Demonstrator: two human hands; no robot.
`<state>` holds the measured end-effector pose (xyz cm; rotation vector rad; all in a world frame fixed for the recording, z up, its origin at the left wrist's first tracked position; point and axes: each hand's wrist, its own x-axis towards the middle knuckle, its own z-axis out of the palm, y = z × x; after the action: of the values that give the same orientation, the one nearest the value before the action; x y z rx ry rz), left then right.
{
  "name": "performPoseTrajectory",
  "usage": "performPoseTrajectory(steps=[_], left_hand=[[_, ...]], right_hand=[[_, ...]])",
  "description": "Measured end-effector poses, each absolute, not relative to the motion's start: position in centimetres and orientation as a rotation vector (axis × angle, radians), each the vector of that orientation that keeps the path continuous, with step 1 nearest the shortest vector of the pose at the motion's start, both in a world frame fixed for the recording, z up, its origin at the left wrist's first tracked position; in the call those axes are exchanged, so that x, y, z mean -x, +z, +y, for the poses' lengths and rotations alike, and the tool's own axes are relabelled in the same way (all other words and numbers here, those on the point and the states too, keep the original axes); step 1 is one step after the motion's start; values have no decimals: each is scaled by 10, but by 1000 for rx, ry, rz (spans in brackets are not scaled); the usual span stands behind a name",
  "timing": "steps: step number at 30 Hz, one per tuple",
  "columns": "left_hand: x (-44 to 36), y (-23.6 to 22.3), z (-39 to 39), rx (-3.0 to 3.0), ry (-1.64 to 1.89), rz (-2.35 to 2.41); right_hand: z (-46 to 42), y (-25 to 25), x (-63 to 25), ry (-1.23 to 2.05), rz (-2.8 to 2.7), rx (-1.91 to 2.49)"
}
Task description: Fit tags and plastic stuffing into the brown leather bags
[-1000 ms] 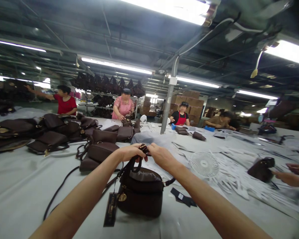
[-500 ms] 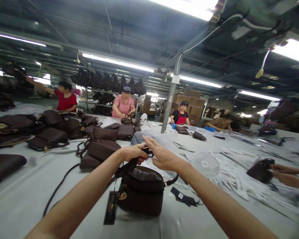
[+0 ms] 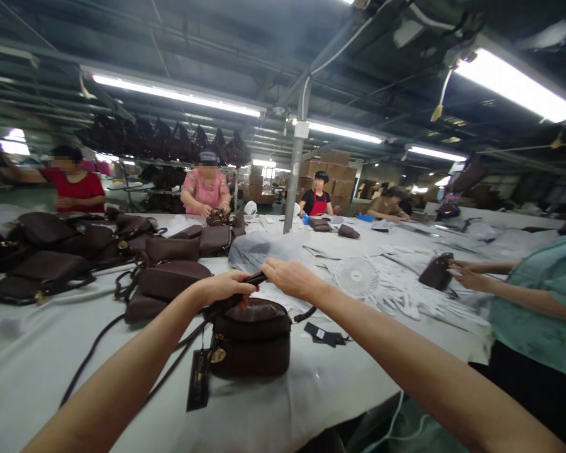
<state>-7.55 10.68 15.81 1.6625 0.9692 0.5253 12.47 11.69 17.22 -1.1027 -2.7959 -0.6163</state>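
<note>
Above the brown bag (image 3: pixel 259 353), the left hand (image 3: pixel 226 286) and right hand (image 3: pixel 288 278) are gripping its strap (image 3: pixel 256 279), apparently unfinished work, while a tag (image 3: pixel 198 380) is already hanging at its left.

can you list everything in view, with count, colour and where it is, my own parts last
front bag: 1, dark brown, table centre
strap: 1, dark, above front bag
hang tag: 1, black, left of front bag
loose tags: several, black, right of front bag
other bags: many, dark brown, mostly left
plastic: translucent, beyond the strap
fan: 1, white, right of centre
strips: many, white, around fan
table: 1, white, foreground
pillar: 1, grey, beyond
boxes: many, brown, background
lights: several, white, overhead
co-workers: at least five, various clothes, around table
left grip: 1, bare, on strap
right grip: 1, bare, at strap's end
</note>
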Motion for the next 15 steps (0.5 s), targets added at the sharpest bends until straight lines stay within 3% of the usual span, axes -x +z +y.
performPoseTrajectory(steps=[3,7,15], left_hand=[[76,153,105,-1673,582,1032],[83,142,108,-1503,777,1115],[95,125,108,-1246,880,1073]], right_hand=[[125,170,-134,-265,-2723,1101],[139,152,-184,307,-2446,1508],[102,20,-253,390,-2333,2038]])
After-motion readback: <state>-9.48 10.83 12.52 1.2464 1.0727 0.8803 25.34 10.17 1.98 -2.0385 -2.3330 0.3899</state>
